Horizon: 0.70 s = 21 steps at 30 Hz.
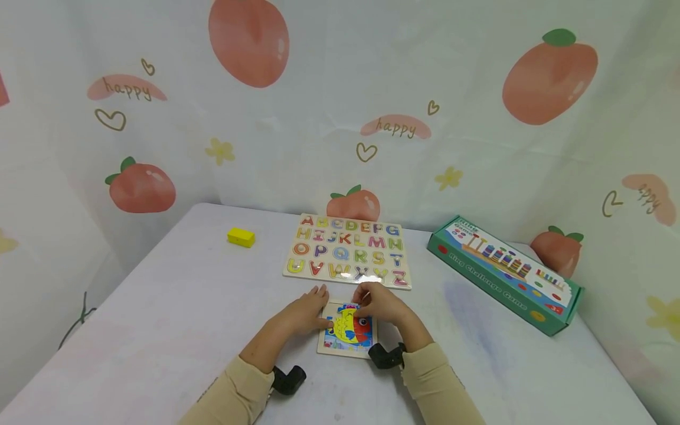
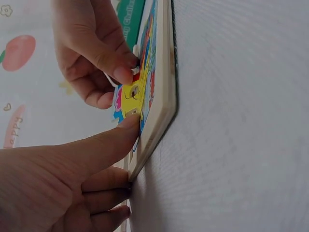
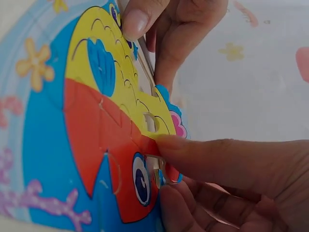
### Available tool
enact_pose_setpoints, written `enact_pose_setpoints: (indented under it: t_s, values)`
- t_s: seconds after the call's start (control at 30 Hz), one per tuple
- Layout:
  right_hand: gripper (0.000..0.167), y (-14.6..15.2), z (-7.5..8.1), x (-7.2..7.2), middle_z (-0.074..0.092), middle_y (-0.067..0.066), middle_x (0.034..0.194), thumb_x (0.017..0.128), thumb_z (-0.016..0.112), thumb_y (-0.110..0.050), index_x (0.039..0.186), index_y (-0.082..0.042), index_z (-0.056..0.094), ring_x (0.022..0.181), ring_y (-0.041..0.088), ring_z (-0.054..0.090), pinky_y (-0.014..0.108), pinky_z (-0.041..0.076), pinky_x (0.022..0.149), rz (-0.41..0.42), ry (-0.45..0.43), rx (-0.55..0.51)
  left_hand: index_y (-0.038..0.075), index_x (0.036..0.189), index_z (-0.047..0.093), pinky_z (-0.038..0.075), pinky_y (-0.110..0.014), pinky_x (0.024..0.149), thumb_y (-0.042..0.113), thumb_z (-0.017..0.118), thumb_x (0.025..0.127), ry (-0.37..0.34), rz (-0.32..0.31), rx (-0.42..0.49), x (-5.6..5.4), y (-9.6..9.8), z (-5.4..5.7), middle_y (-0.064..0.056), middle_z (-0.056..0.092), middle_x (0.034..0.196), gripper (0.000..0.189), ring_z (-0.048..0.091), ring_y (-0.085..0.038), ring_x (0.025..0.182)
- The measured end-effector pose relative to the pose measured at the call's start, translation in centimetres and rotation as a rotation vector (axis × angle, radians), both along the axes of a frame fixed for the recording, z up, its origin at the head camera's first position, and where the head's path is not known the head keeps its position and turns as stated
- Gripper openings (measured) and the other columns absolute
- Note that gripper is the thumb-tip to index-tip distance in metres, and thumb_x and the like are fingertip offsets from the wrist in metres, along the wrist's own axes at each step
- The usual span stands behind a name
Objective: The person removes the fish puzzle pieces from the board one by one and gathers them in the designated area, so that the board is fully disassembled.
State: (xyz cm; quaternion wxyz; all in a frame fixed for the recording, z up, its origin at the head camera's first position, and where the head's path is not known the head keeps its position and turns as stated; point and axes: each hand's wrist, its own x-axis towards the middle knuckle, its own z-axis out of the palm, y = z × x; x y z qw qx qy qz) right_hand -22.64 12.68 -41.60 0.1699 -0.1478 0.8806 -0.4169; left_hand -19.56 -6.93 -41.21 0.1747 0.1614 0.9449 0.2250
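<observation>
A small wooden jigsaw puzzle (image 1: pixel 340 353) with a yellow and red fish picture lies flat between my hands. My right hand (image 1: pixel 383 305) pinches a puzzle piece (image 3: pixel 163 113) between thumb and fingers at the far side of the picture. Yellow, with a bit of red and a pink flower shape, the piece stands tilted up, and gaps show beside it. My left hand (image 1: pixel 304 314) rests at the puzzle's left side. Its thumb (image 2: pixel 104 147) touches the picture close by the tilted piece, while the other fingers lie along the wooden frame's outer edge.
Just beyond the puzzle is a wooden alphabet board (image 1: pixel 347 251) with coloured letters. A yellow block (image 1: pixel 241 237) sits at the back left. On the right lies a green Ring Challenge Game box (image 1: pixel 504 274). A printed cloth (image 1: pixel 297 147) hangs behind the table.
</observation>
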Motion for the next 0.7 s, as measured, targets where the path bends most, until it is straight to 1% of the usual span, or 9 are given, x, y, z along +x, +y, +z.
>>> enact_pose_setpoints:
  t_s: [0.17, 0.37, 0.57, 0.7]
  values:
    - [0.013, 0.11, -0.18, -0.06, 0.059, 0.006, 0.083, 0.081, 0.068, -0.002, 0.09, -0.001, 0.06, 0.073, 0.015, 0.053, 0.025, 0.053, 0.073, 0.011, -0.005, -0.044, -0.003, 0.14, 0.037, 0.024, -0.049, 0.114, 0.029, 0.067, 0.085, 0.009, 0.004, -0.008, 0.05, 0.06, 0.02, -0.016, 0.027, 0.152, 0.07, 0.021, -0.032, 0.143]
    - [0.008, 0.13, -0.56, -0.06, 0.061, 0.005, 0.082, 0.083, 0.066, -0.003, 0.089, 0.0, 0.063, 0.073, 0.014, 0.055, 0.024, 0.053, 0.071, -0.037, -0.044, -0.087, -0.003, 0.14, 0.037, 0.023, -0.05, 0.114, 0.029, 0.067, 0.085, 0.01, 0.007, 0.005, 0.08, -0.02, -0.01, -0.016, 0.028, 0.152, 0.071, 0.021, -0.033, 0.142]
    - [0.012, 0.37, -0.95, -0.2, 0.062, 0.007, 0.08, 0.085, 0.065, -0.007, 0.092, 0.002, 0.063, 0.07, 0.014, 0.058, 0.025, 0.055, 0.071, -0.059, -0.093, -0.149, -0.004, 0.14, 0.036, 0.022, -0.048, 0.115, 0.03, 0.066, 0.086, 0.009, -0.003, -0.004, -0.07, -0.05, -0.13, -0.017, 0.027, 0.152, 0.07, 0.021, -0.033, 0.142]
    - [0.015, 0.88, -0.96, -0.28, 0.063, 0.007, 0.081, 0.085, 0.065, -0.009, 0.095, 0.002, 0.063, 0.07, 0.013, 0.06, 0.025, 0.055, 0.071, -0.08, -0.113, -0.17, -0.003, 0.14, 0.037, 0.022, -0.048, 0.115, 0.03, 0.066, 0.086, 0.01, 0.0, -0.006, -0.08, 0.05, -0.09, -0.017, 0.027, 0.152, 0.07, 0.02, -0.032, 0.143]
